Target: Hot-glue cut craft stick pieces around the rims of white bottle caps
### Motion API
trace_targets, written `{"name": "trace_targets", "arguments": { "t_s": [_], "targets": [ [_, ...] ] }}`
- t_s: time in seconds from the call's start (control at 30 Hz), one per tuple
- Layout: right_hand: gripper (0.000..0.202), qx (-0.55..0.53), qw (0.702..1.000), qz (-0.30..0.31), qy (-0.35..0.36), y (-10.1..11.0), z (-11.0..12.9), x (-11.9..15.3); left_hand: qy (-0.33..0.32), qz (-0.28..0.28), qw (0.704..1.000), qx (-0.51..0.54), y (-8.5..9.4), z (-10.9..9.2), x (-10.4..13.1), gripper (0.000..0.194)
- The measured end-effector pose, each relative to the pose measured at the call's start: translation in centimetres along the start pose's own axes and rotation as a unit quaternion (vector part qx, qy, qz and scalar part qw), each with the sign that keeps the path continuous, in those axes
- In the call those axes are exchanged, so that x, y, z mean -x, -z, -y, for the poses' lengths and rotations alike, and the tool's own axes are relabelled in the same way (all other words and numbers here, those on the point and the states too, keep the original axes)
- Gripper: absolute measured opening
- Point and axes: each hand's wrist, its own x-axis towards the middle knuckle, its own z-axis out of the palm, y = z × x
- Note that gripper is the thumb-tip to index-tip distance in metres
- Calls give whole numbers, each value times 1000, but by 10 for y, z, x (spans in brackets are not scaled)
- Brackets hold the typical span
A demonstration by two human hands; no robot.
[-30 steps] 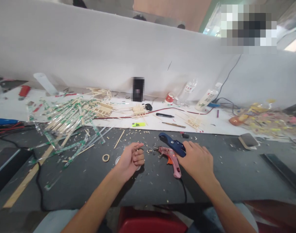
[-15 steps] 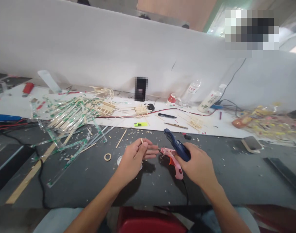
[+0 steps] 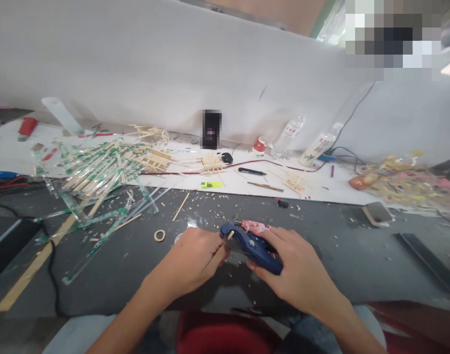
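My right hand [image 3: 296, 263] is wrapped around a dark blue pair of hand cutters [image 3: 256, 250], whose head points left. A short wooden stick piece [image 3: 230, 235] shows at the cutters' head. My left hand [image 3: 191, 253] pinches its fingers together right at that end, apparently on the stick; the fingertips are partly hidden. Just behind the cutters, a pink glue gun [image 3: 252, 226] lies on the dark table, largely covered by them and my right hand. To the left of my left hand rests a small wooden ring [image 3: 159, 235].
Plastic-wrapped wooden sticks [image 3: 96, 172] are heaped at left. Small wooden frames [image 3: 212, 162], a yellow-green lighter [image 3: 211, 185], a black pen-like tool [image 3: 252, 171] and bottles [image 3: 321, 145] stand or lie farther back. A phone [image 3: 377, 214] lies at right, near a dark flat bar [image 3: 426, 260].
The cutters have moved left and down to meet my left hand. My left fingers, spread out before, are now curled in. The stick piece now sits at the cutters' head.
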Motion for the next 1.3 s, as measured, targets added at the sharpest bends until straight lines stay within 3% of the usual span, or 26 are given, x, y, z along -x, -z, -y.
{"name": "trace_targets", "arguments": {
  "t_s": [0.27,0.4,0.5,0.57,0.77,1.03,1.3],
  "targets": [
    [37,13,1000,19,-4,-2,-2,-1,9,14,1000,-16,5,5,-1,30],
    [23,20,999,29,-26,-7,-3,-2,31,9,999,42,6,4,-1,31],
    [18,46,998,3,-33,-13,-3,-3,58,-11,991,117,3,2,0,25],
    [19,76,996,-35,-30,-17,-3,-4,73,-26,979,190,-3,1,-1,15],
    [36,148,985,-93,-12,-23,0,-11,142,-115,915,360,-28,3,-9,22],
    [46,157,985,-61,-24,-30,6,-13,176,-196,847,462,-43,12,-15,28],
    [48,163,985,-5,-56,-29,10,-20,184,-212,809,516,-53,22,-21,29]
  ]
}}
